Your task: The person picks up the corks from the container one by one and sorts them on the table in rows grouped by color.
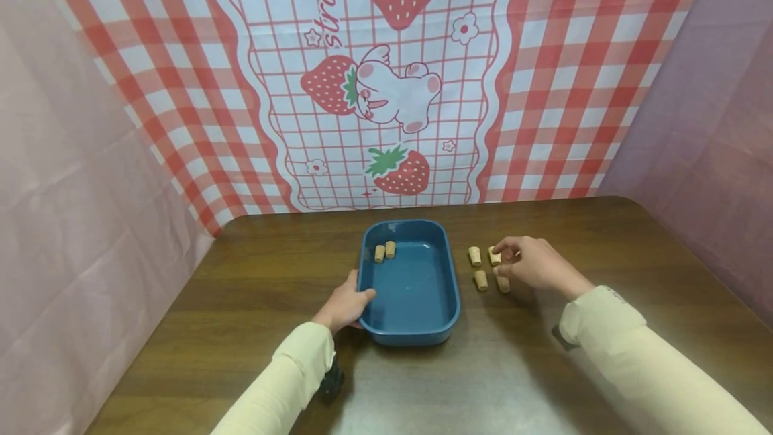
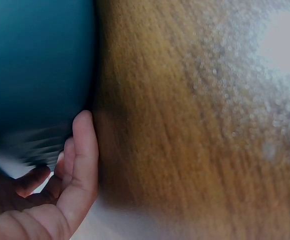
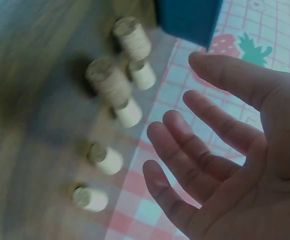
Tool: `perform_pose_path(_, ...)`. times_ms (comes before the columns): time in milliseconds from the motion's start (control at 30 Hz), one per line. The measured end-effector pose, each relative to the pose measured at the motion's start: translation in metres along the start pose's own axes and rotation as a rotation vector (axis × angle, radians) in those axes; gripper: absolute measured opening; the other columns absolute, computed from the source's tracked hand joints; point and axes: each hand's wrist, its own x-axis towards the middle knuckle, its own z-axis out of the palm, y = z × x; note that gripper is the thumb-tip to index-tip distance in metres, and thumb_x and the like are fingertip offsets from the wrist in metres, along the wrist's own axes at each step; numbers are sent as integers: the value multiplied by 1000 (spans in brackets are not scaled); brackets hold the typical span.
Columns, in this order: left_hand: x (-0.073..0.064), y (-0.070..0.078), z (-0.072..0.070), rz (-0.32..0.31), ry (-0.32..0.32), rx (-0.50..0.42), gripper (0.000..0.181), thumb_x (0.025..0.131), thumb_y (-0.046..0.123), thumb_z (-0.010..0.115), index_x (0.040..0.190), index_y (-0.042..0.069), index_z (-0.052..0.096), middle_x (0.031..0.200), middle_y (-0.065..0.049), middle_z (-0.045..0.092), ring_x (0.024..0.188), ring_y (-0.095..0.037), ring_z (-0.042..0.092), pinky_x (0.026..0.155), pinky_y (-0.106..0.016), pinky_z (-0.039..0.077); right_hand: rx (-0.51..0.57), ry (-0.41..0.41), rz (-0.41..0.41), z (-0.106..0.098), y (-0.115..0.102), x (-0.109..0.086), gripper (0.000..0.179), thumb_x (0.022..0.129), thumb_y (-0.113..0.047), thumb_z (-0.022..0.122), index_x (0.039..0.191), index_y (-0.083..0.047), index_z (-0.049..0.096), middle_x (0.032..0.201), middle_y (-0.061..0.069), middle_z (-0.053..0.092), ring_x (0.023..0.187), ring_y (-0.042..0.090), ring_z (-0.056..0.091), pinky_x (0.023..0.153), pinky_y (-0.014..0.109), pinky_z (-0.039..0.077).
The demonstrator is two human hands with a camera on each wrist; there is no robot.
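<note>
A deep blue rectangular tray (image 1: 406, 339) stands on the table, with two cork stoppers (image 1: 384, 251) inside near its far left corner. My left hand (image 1: 345, 302) grips the tray's left side, thumb over the rim and fingers against the outside and underside, as the left wrist view shows. Right of the tray, several tapered corks (image 1: 480, 280) stand on the table in a group. Over this group hovers my right hand (image 1: 531, 262), partly covering the right-hand corks. In the right wrist view its fingers (image 3: 182, 146) are spread and loosely bent, holding nothing, beside the corks (image 3: 106, 159).
The brown wooden table (image 1: 266, 254) has rounded far corners. Behind it hangs a red-and-white checked cloth (image 1: 561, 86) with strawberry prints. Pale curtains (image 1: 78, 173) close off the left and right sides.
</note>
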Motion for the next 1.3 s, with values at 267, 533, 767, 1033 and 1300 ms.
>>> perform_pose_path(267,0,1,0,5,-1,2,53,100,14,52,148,-2,34,129,-34,55,92,-34,67,63,-45,63,38,33,-41,-3,-31,11,33,92,-18,75,118,1,69,95,10,66,86,25,60,72,40,54)
perform_pose_path(533,0,1,-2,-9,-15,2,53,100,14,53,148,-1,34,131,-34,54,96,-35,67,64,-45,63,36,14,-80,2,-61,24,30,94,-18,73,119,0,69,104,14,68,95,29,63,81,48,57)
perform_pose_path(767,1,2,-3,-12,-17,0,54,100,14,53,148,-2,34,133,-35,52,99,-37,66,66,-45,63,49,-18,-95,13,-83,39,30,94,-18,74,118,-1,70,98,9,64,91,25,59,76,40,54)
perform_pose_path(1033,1,0,-4,-24,-26,12,58,100,16,52,151,-1,30,137,-34,50,100,-35,65,67,-44,63,35,-51,-105,25,-107,54,30,92,-20,76,118,-5,71,95,7,63,87,22,58,73,35,53)
perform_pose_path(1300,3,0,-4,-35,-30,17,57,100,17,52,150,-2,31,133,-33,53,97,-34,67,67,-43,63,16,-66,-106,37,-123,69,32,92,-20,77,120,-5,71,99,10,64,89,23,59,77,38,54)
